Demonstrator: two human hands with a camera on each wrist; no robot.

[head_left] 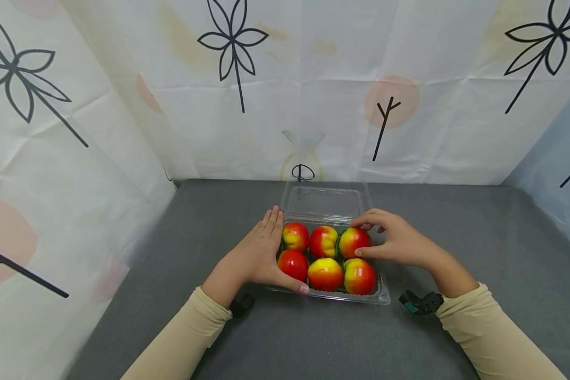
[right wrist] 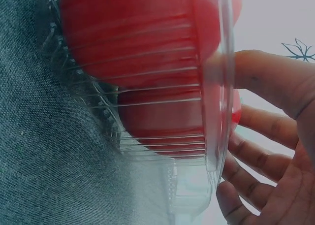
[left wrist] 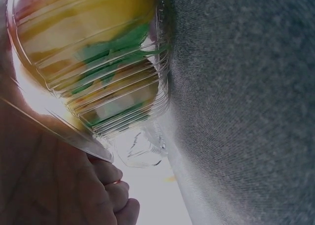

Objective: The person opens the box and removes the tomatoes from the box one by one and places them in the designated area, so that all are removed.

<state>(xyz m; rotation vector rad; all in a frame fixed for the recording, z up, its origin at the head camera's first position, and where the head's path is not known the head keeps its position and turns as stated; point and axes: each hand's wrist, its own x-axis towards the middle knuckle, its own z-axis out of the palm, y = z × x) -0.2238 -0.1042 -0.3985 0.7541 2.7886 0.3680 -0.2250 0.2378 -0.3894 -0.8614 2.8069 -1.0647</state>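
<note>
A clear plastic clamshell tray (head_left: 382,295) sits on the grey table and holds several red-and-yellow fruits in two rows. Its open lid (head_left: 325,200) lies flat behind it. My left hand (head_left: 258,256) rests against the tray's left side with straight fingers, and its thumb lies along the front rim. My right hand (head_left: 391,240) curls round the back right fruit (head_left: 353,241), thumb in front and index finger behind. In the left wrist view the ribbed tray wall (left wrist: 113,87) is close above my left hand (left wrist: 74,185). In the right wrist view my right thumb (right wrist: 266,75) touches a red fruit (right wrist: 133,33) past the tray rim.
The grey cloth tabletop (head_left: 480,237) spreads on both sides of the tray. White patterned fabric walls (head_left: 313,79) close in the back and left, with a pale blue wall (head_left: 560,184) on the right. Black wrist straps (head_left: 420,303) sit on both cream sleeves.
</note>
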